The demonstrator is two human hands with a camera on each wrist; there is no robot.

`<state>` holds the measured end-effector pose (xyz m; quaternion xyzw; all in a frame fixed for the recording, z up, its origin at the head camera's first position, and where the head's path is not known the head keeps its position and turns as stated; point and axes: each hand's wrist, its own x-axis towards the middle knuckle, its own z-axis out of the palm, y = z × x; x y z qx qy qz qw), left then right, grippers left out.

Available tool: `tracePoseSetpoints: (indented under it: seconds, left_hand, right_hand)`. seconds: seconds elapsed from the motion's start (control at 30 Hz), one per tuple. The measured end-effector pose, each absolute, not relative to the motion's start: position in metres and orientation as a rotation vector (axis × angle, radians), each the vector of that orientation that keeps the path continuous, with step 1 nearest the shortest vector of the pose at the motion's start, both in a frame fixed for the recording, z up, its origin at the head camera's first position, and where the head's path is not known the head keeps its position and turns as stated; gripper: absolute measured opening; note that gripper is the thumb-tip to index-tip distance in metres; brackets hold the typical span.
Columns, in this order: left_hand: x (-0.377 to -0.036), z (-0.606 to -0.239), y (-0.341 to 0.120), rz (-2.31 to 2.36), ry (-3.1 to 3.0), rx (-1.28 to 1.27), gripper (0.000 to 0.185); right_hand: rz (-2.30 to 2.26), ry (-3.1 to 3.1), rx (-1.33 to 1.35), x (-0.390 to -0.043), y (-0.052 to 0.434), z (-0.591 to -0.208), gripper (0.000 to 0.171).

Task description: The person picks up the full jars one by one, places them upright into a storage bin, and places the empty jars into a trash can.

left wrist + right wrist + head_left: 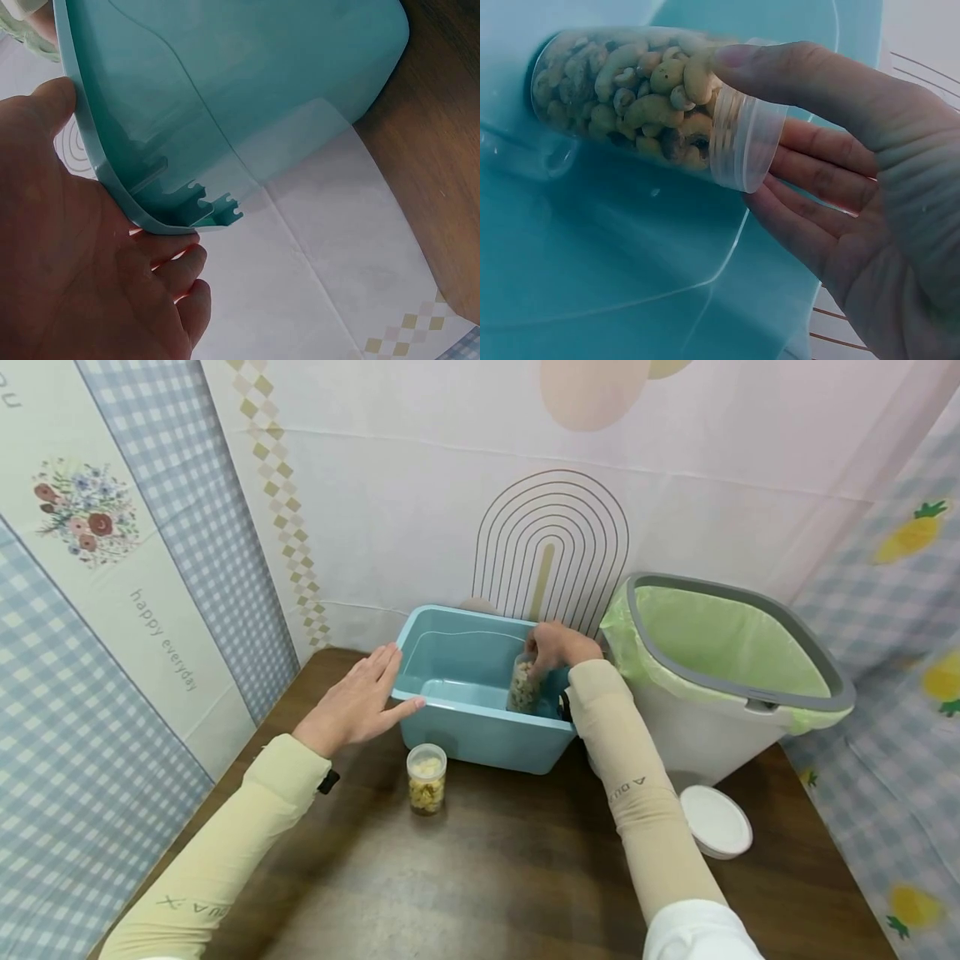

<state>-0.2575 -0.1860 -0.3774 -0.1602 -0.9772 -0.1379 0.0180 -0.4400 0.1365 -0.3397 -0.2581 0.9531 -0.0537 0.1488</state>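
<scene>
The right hand (558, 646) is gripping a clear jar of cashews (523, 685) by its top, holding it upright inside the blue tub (480, 739), at the tub's right side, mouth end pointing up. The left hand (358, 702) is resting open, fingers straight, against the tub's near left rim. A second jar (426, 778) is standing on the table (495, 877), not yet placed inside.

The left wall cloth (161, 643) reads, seemingly, "happy everyday".

Clear jar of cashews (522, 685) stands upright inside the teal bin (480, 739).
</scene>
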Motion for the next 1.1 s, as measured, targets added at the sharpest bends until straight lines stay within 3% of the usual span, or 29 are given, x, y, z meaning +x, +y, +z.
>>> tracePoseSetpoints:
  seconds: [0.07,0.23,0.5,0.8,1.1]
  left_hand:
    - [-0.258,-0.378,-0.185,-0.428,-3.032,-0.5,0.095]
    - [-0.258,-0.379,-0.184,-0.443,-3.023,-0.5,0.095]
    - [-0.26,-0.379,-0.182,-0.436,-3.01,-0.499,0.094]
    - [-0.257,-0.379,-0.187,-0.417,-3.009,-0.517,0.095]
    - [-0.245,-0.379,-0.202,-0.415,-3.001,-0.595,0.095]
  right_hand:
    - [-0.142,2.735,-0.729,-0.442,0.136,-0.342,0.025]
    - [-0.119,2.732,-0.71,-0.445,0.136,-0.346,0.037]
    - [-0.098,2.734,-0.714,-0.447,0.139,-0.344,0.03]
    - [-0.122,2.734,-0.683,-0.436,0.134,-0.33,0.061]
    - [-0.128,2.794,-0.647,-0.401,0.122,-0.311,0.059]
